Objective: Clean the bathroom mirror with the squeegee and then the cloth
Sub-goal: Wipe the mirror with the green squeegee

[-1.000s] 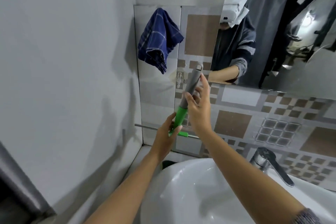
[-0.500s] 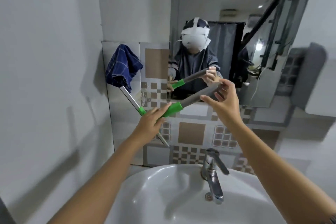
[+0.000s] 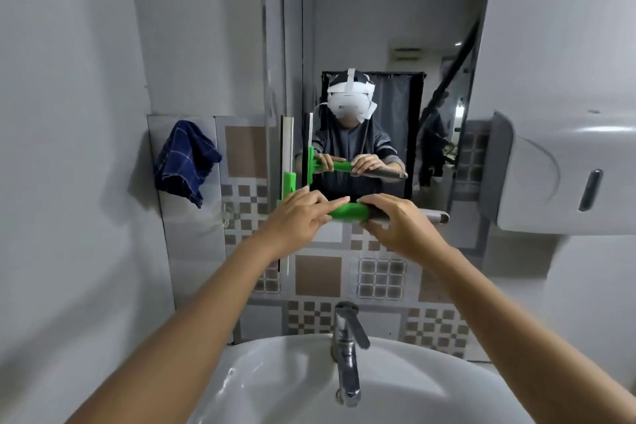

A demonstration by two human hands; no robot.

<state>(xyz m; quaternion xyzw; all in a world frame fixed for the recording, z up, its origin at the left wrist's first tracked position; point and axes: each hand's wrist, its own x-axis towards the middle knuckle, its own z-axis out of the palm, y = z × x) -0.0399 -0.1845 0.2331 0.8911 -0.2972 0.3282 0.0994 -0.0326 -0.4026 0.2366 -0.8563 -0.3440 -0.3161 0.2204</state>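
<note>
I hold a squeegee with a green neck and a grey handle level in front of the mirror. Its white blade stands upright beside the mirror's left edge. My left hand grips the green part near the blade. My right hand wraps the grey handle, whose end sticks out to the right. A dark blue checked cloth hangs on the tiled wall at the left. The mirror reflects a person holding the squeegee with both hands.
A white basin with a chrome tap sits below my arms. A grey wall dispenser juts out at the right. A plain wall closes in on the left.
The view has risen and centred on the mirror. The squeegee went from tilted to level, and its blade swung from slanted to upright at the mirror's left edge.
</note>
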